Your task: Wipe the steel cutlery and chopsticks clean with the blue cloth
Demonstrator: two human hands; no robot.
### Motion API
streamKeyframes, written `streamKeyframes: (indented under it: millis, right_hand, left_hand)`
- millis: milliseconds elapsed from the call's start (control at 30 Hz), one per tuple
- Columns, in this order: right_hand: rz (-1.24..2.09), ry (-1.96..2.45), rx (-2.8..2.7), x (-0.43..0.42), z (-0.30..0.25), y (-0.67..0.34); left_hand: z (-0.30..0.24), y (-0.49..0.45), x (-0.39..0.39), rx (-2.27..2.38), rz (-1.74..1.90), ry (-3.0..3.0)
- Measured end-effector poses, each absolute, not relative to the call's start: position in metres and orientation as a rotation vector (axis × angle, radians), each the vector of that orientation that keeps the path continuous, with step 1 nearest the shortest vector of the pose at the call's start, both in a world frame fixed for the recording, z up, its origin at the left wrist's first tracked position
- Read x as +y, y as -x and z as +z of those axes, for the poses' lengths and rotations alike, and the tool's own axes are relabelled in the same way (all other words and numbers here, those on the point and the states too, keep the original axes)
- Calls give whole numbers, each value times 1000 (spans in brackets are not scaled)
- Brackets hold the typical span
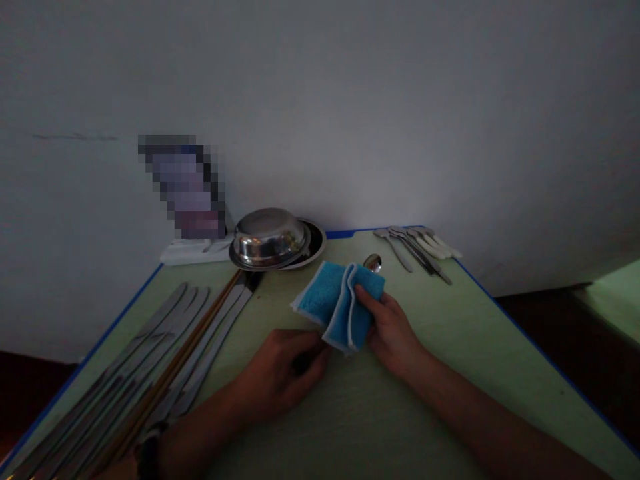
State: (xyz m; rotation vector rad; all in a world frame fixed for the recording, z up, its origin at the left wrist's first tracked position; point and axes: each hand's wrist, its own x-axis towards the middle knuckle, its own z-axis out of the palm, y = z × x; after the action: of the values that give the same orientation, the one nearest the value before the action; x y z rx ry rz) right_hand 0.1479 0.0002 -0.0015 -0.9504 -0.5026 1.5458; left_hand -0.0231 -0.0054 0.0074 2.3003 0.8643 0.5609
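Along the left of the green table (450, 353) lies a row of long knives (150, 360), side by side and running away from the person, with one brownish piece among them. At the far edge, against the wall, sits a white folded cloth (193, 252). Just right of it is an upturned steel bowl (270, 239) resting on a dark-centred plate (316, 244).

Nearer the person, the left hand (280, 380) rests low on the table with its fingers curled shut round something thin and dark. In this dim view it is probably the handle end of the spoon (373, 263), though that cannot be confirmed. The blue cloth (335, 300) with its white edging is folded over the middle of the spoon. Only the shiny bowl shows, poking out past the cloth's far edge and raised off the table.

The right hand (393, 333) is closed on the cloth, thumb on top and fingers beneath, pinching the folds against the shaft inside. At the far right corner a cluster of spoons (417, 248) lies fanned together, well apart from both hands.

As a judgement, the work is in mid-course. One spoon is in the cloth, with its shaft covered and its bowl bare. The knives on the left and the spoons on the right both lie untouched, and nothing shows which of them have been through the cloth.
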Motion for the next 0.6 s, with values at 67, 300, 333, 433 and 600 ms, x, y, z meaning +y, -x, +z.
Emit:
streamKeyframes:
  millis: [67,300,333,433,600]
  right_hand:
    - [1522,967,-487,3,-2,-151]
    - [1252,975,-455,25,-2,-179]
    - [1224,973,-477,28,-1,-183]
    - [1196,990,-525,32,-1,-190]
    - [1265,1025,-510,30,-3,-188]
  left_hand:
    - [7,24,-7,833,572,-2337]
    - [7,25,-13,770,542,-2424]
    - [7,25,-12,810,564,-2390]
    - [5,26,-9,979,684,-2228]
    - [2,25,-6,1117,860,-2028]
